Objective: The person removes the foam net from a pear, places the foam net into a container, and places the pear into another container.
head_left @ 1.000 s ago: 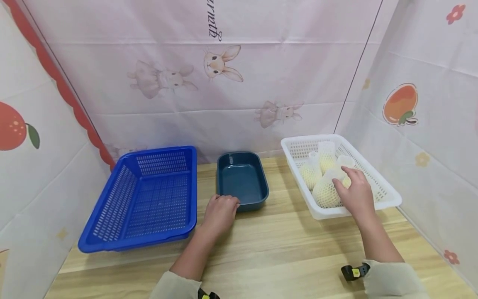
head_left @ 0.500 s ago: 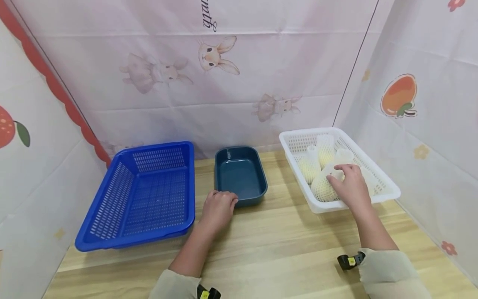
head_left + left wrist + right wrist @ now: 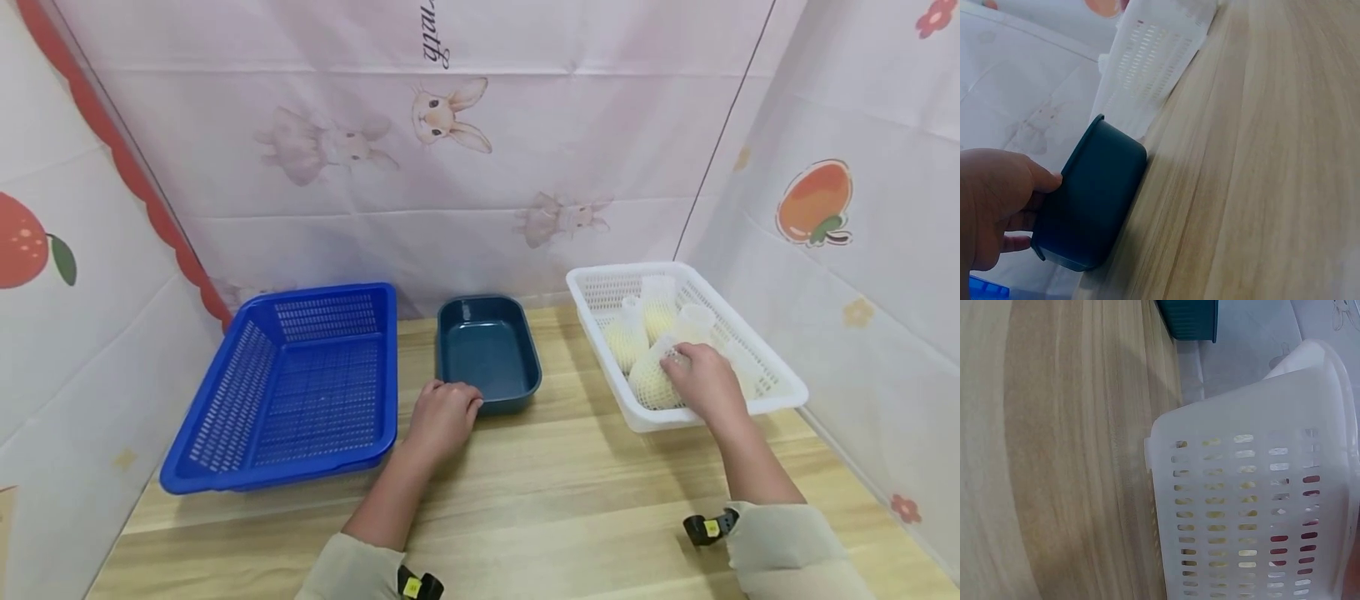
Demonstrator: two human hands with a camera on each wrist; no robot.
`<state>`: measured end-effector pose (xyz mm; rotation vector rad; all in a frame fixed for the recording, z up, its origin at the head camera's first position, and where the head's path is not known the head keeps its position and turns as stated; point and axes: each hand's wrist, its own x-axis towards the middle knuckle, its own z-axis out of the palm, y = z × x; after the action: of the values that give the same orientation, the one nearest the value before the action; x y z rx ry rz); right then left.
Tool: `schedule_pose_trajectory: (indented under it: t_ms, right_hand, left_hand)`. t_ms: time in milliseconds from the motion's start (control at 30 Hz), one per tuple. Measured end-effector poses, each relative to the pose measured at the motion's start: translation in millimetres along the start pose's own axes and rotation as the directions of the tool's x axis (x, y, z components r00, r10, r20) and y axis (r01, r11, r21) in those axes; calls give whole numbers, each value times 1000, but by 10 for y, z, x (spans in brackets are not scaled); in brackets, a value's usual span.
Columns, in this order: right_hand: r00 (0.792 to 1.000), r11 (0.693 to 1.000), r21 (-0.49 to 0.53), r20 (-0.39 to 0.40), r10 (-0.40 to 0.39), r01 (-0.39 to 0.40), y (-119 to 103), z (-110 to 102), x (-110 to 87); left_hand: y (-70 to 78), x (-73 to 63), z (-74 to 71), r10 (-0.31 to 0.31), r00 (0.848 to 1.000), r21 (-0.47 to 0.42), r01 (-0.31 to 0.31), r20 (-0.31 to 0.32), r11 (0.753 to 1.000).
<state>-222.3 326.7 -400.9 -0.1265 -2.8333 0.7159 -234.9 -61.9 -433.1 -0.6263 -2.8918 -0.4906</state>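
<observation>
In the head view my left hand [image 3: 444, 421] grips the near rim of a dark teal rectangular dish [image 3: 489, 354]. The left wrist view shows the thumb [image 3: 1047, 179] on the rim's outer side and the other fingers curled over it. My right hand [image 3: 707, 385] reaches into a white plastic basket [image 3: 783, 390] on the right. Its thumb and index finger pinch the loose top of the white foam net around a pale yellow round fruit [image 3: 654, 385], the nearest one. Several such netted fruits, including one at the left wall [image 3: 624, 343], lie in that basket. The right wrist view shows mostly the basket's slotted wall [image 3: 1229, 487].
A larger blue plastic basket [image 3: 322, 392] stands left of the dish, with nothing in it. All three containers sit on a light wood table [image 3: 555, 508]. Printed cloth walls [image 3: 480, 250] close off the back and both sides.
My right hand has lowered onto the nearest netted fruit, its thumb and index finger closing from a wide gap onto the net. The left hand keeps its hold on the dish.
</observation>
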Motion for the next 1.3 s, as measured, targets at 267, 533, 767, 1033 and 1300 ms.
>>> schedule_pose_trajectory:
  t_ms: [267,533,767,1033,1300]
  right_hand:
    - [995,996,-35,-50,-81,79,-26,-17,-32]
    - [985,994,-19,-136,-108,106,-101,-68,-119]
    - [936,988,-34,-317,-156,153,-265,-176,-186]
    - [808,963,-43,-535,-246,265,-507,-309,-235]
    - [665,907,-64,-659,-352,416,-703,-382,-303]
  left_hand:
    - [-18,-18,43,44,998,-14,-45,-37,999]
    - [20,-71,-3,38,999,-96,-40,-23,995]
    - [114,-123,-69,33,999,-117,-37,-35,992]
    - [176,-167,-98,37,994,-126,-50,-103,991]
    - [197,-199,-139,60,988,-145,-80,-139,986]
